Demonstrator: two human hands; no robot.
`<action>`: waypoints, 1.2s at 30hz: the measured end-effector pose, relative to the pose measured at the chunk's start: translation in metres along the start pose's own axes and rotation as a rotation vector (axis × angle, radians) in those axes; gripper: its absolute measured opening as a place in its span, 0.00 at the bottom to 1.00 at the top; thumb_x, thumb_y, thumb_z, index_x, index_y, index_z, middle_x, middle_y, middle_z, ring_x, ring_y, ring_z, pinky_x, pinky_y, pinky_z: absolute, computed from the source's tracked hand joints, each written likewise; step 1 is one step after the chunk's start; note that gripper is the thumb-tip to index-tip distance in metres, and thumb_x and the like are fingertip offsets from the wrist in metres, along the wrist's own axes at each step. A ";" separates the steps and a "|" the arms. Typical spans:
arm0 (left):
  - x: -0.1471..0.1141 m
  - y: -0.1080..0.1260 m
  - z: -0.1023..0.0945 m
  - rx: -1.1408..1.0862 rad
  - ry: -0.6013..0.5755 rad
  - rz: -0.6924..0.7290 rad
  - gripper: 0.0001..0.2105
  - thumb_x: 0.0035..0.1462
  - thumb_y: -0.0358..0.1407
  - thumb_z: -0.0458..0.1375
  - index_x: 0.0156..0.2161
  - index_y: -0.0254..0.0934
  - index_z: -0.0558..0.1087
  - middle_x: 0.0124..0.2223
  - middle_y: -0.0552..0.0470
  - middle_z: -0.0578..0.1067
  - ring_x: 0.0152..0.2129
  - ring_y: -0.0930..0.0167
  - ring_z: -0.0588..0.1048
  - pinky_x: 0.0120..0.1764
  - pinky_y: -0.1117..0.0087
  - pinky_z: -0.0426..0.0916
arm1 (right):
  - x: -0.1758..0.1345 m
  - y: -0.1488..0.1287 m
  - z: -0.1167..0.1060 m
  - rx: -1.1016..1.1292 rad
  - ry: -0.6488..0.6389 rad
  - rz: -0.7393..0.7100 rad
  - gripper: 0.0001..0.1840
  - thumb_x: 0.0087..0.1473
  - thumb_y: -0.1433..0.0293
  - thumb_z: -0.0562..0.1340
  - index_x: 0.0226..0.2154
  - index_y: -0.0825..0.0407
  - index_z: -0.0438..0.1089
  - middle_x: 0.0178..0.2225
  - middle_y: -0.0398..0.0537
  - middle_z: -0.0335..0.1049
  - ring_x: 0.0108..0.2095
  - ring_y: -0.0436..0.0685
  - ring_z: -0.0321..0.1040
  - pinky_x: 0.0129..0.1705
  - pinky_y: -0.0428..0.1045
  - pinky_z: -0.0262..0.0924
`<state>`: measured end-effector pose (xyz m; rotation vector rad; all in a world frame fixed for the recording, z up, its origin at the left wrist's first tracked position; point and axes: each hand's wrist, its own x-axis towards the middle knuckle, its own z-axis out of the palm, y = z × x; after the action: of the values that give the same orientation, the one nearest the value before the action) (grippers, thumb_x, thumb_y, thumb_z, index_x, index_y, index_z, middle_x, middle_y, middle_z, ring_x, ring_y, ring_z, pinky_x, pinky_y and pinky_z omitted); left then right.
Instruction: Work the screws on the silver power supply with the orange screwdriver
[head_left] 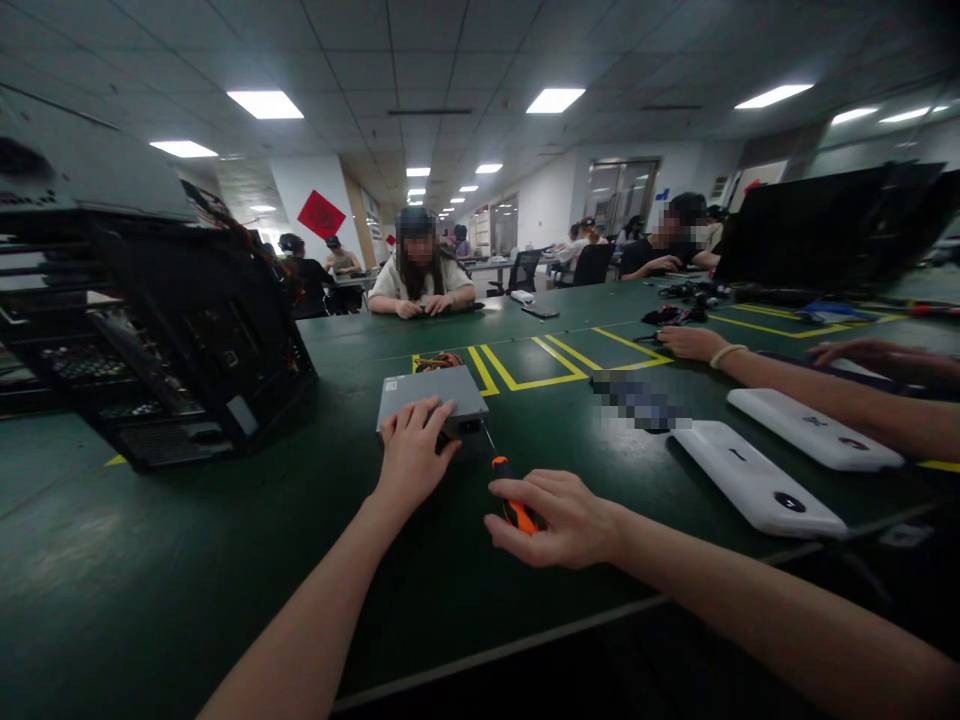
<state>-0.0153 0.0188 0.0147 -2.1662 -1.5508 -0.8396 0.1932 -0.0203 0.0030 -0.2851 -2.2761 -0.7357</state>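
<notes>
A grey metal computer power supply unit (466,390) rests on the green table in front of me. My left hand (412,448) grips it, with fingers over its top and the thumb against its near side. In my right hand (564,520) is a screwdriver (519,515) with an orange and black handle. Its thin shaft points up and away, and the tip is at or close to the unit's near right corner; contact cannot be made out. Coloured cables (439,361) lie bunched behind the unit.
An open black computer case (195,340) stands at the left. To the right lie two white devices (757,480), beside a co-worker's forearm (817,385). Yellow tape (525,383) marks the table. Dark monitors (817,235) stand back right. A person (420,275) sits opposite.
</notes>
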 end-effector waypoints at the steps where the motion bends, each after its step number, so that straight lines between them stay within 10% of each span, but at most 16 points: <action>1: 0.000 -0.001 0.000 0.003 0.001 0.002 0.23 0.50 0.38 0.57 0.53 0.46 0.62 0.53 0.49 0.67 0.49 0.61 0.62 0.47 0.56 0.54 | -0.001 0.000 -0.001 0.013 0.001 0.019 0.10 0.52 0.69 0.57 0.40 0.48 0.64 0.36 0.48 0.68 0.24 0.47 0.62 0.26 0.44 0.56; 11: 0.000 -0.006 -0.002 0.004 -0.014 -0.037 0.23 0.49 0.39 0.58 0.52 0.47 0.63 0.54 0.50 0.66 0.49 0.60 0.61 0.47 0.56 0.55 | 0.001 0.007 -0.008 0.033 0.148 0.079 0.07 0.52 0.66 0.59 0.30 0.53 0.61 0.32 0.49 0.70 0.26 0.48 0.65 0.26 0.44 0.56; 26: 0.000 -0.007 -0.002 0.012 -0.019 0.002 0.24 0.50 0.38 0.57 0.53 0.46 0.61 0.54 0.49 0.65 0.50 0.60 0.61 0.47 0.56 0.54 | 0.008 -0.004 -0.006 0.215 -0.166 -0.029 0.18 0.56 0.61 0.51 0.45 0.55 0.62 0.43 0.57 0.66 0.31 0.53 0.66 0.30 0.48 0.60; 36: 0.000 -0.007 -0.002 0.010 -0.024 0.007 0.24 0.50 0.38 0.56 0.54 0.46 0.61 0.54 0.48 0.65 0.50 0.60 0.60 0.47 0.56 0.54 | 0.009 -0.010 -0.001 0.223 0.026 0.070 0.19 0.52 0.55 0.58 0.34 0.55 0.60 0.38 0.58 0.69 0.28 0.51 0.69 0.27 0.44 0.62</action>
<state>-0.0228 0.0202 0.0152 -2.1808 -1.5547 -0.8050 0.1834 -0.0290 0.0058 -0.2464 -2.2864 -0.4422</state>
